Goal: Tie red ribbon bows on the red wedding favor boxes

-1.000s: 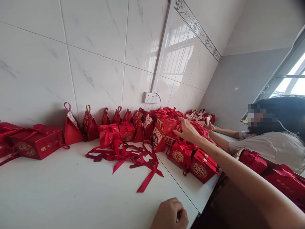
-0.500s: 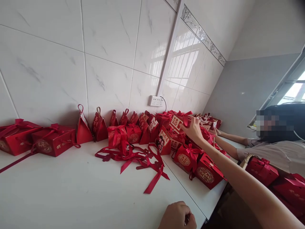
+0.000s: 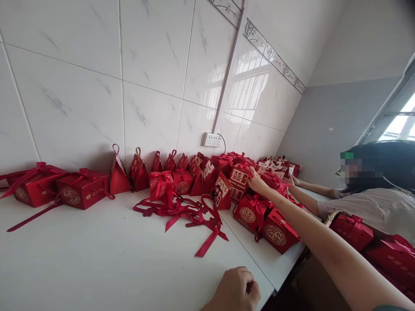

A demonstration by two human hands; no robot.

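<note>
My right hand (image 3: 258, 182) reaches far across the white counter (image 3: 97, 259). Its fingers grip the top of a red gift box with a white double-happiness label (image 3: 239, 176), which sits on other red boxes by the tiled wall. Two ribboned red boxes (image 3: 256, 214) lie just under my forearm. My left hand (image 3: 234, 290) rests at the counter's near edge, curled into a fist around something small that I cannot make out. Loose red ribbons (image 3: 188, 214) lie spread in the middle of the counter.
Triangular red pouches (image 3: 138, 172) and square boxes line the wall. Two long red boxes (image 3: 61, 190) sit far left. A wall socket (image 3: 212, 139) is above the pile. Another person (image 3: 372, 194) leans in from the right, hand (image 3: 293, 180) among the far boxes, with more red boxes (image 3: 353, 229) beside them.
My right hand took hold of the labelled red box, lifted it, and has now lowered it onto the stack. My left fist stayed at the counter edge.
</note>
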